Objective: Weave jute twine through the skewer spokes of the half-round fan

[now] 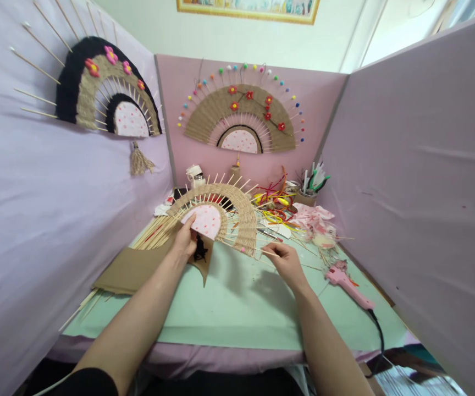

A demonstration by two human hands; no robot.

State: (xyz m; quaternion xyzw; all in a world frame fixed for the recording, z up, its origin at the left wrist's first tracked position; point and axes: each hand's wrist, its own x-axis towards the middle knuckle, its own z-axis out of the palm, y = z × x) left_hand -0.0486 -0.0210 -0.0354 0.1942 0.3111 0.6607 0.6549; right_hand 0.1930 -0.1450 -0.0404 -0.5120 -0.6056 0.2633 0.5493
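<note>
Tilted above the green tabletop is a half-round woven fan (246, 214) of tan twine on thin wooden sticks. A white half-circle with pink dots (206, 220) forms its centre. My left hand (186, 236) grips the fan by the lower edge of that centre, thumb on top. At the fan's right end, my right hand (285, 261) is closed in a pinch on a thin wooden stick (268, 251) along the lower edge. A small pink spot shows on the weave close by. Brown cardboard with a black mark (200, 250) hangs below the left hand.
A pink glue gun (351, 286) with a black cord lies at right. Brown cardboard (128, 269) and wooden sticks (150, 234) lie left. Behind are coloured cords (276, 203), dotted cloth (314, 220) and a tool holder (307, 197). Finished fans (196, 118) hang on the panels.
</note>
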